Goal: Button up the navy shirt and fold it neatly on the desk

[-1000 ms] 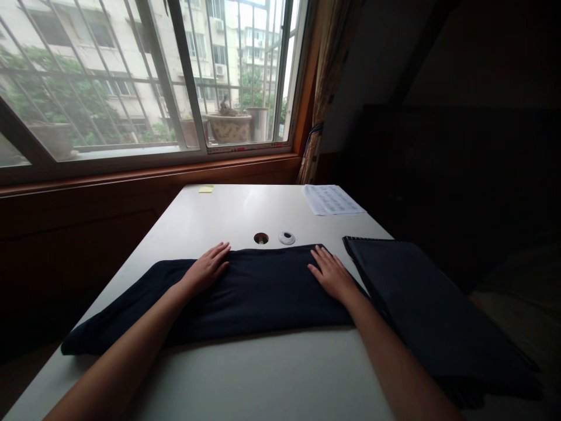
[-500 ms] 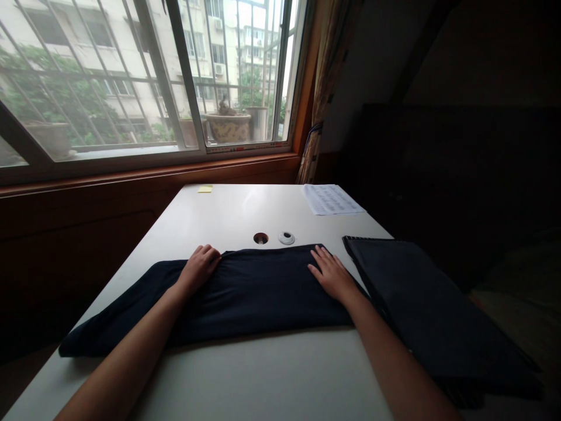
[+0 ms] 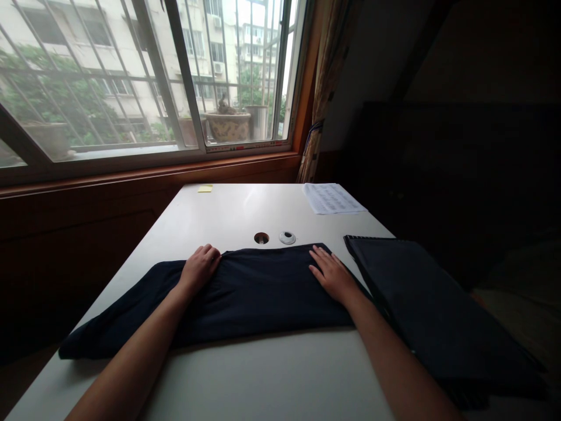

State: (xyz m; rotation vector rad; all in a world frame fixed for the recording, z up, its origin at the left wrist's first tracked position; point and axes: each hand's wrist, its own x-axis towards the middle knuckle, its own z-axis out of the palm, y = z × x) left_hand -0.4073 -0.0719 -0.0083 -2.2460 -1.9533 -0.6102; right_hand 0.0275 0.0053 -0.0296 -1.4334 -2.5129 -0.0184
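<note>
A long, folded navy garment [image 3: 263,292] lies across the white table [image 3: 272,374]; its exact kind I cannot tell. At its far edge, left of the middle, my left hand [image 3: 201,266] has its fingers curled together and pinches the fabric, with small creases running out from there. My right hand [image 3: 332,272] rests flat near the garment's far right corner, fingers stretched and slightly spread. My forearms hide parts of the cloth's left section and right end.
To the right, a large black folder-like pad with a toothed edge [image 3: 421,298] overhangs the table's side. Printed sheets [image 3: 333,199] lie at the far right corner, a yellow sticky note [image 3: 205,189] at the far left. A round hole [image 3: 262,238] and a white grommet [image 3: 287,237] sit beyond the garment.
Almost nothing differs. Both hands keep their places on the garment, and my left forearm has shifted very slightly to the right.
</note>
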